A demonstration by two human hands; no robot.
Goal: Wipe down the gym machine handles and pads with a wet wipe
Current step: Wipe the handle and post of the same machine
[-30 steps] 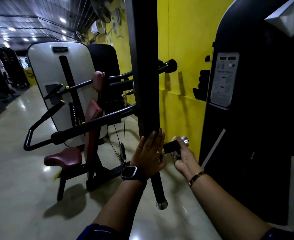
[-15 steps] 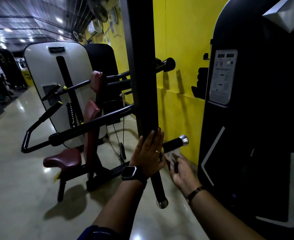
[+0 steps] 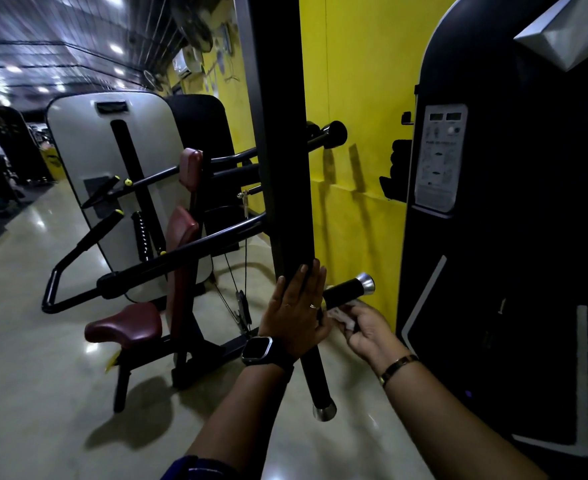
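Note:
A black machine arm point(image 3: 285, 168) hangs straight in front of me and ends in two grips with chrome caps. My left hand point(image 3: 297, 311) presses flat against its lower end, fingers straight. One handle point(image 3: 349, 292) sticks out to the right. The other handle point(image 3: 318, 382) points down below my left wrist. My right hand point(image 3: 365, 329) sits just under the right handle and pinches a crumpled white wet wipe point(image 3: 344, 317), which is beneath the grip and close to it.
A yellow wall point(image 3: 354, 98) stands behind the arm. A tall black weight-stack housing point(image 3: 510, 237) with an instruction label fills the right. To the left is another machine with maroon pads point(image 3: 123, 325) and black bars on a shiny floor.
My right hand has come off the end of the right handle and dropped below it, now holding the wipe under the grip. My left hand stays flat on the arm.

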